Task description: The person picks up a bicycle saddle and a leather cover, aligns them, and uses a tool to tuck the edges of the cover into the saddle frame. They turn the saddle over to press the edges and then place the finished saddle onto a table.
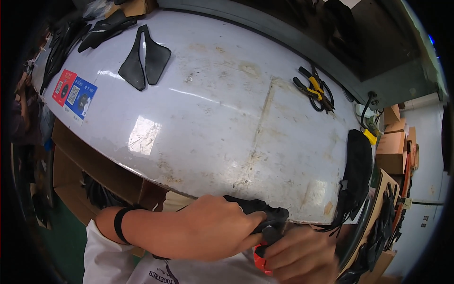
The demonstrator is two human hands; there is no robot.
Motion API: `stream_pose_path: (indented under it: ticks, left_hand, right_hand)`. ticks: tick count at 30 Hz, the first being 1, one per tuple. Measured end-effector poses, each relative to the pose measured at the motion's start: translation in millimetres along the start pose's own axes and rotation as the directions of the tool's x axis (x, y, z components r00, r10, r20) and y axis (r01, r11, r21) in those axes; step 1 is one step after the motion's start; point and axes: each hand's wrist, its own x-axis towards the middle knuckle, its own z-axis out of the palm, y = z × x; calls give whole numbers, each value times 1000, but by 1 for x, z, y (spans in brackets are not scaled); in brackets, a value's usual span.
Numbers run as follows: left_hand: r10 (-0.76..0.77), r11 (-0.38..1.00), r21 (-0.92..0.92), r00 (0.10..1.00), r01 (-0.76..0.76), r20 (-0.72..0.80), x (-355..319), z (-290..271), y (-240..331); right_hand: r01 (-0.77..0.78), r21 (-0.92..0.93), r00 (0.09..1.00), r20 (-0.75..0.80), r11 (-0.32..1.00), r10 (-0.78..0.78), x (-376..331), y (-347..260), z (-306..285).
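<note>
At the table's near edge, my left hand is closed around a black molded piece with an uneven edge. Close beside it, my right hand grips a red-and-black tool, whose dark end meets the black piece. The fingers of the right hand are slightly smeared by motion, and most of the tool is hidden behind them, so its exact kind does not show.
The white table carries a forked black piece, yellow-and-black pliers and a black cloth bag. More black parts lie far left. An open cardboard box stands below the left edge.
</note>
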Motion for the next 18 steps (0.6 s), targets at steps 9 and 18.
stream_pose_path:
  ticks: [9,18]
  left_hand:
    - [-20,999,-38,1000,19,-22,-4,-7,1]
    - [28,1000,-3,998,-28,-51,-3,0,-1]
  right_hand:
    - [280,27,960,26,960,-280,-14,13,0]
    - [124,-130,961,262,984,-86,5,3,-13]
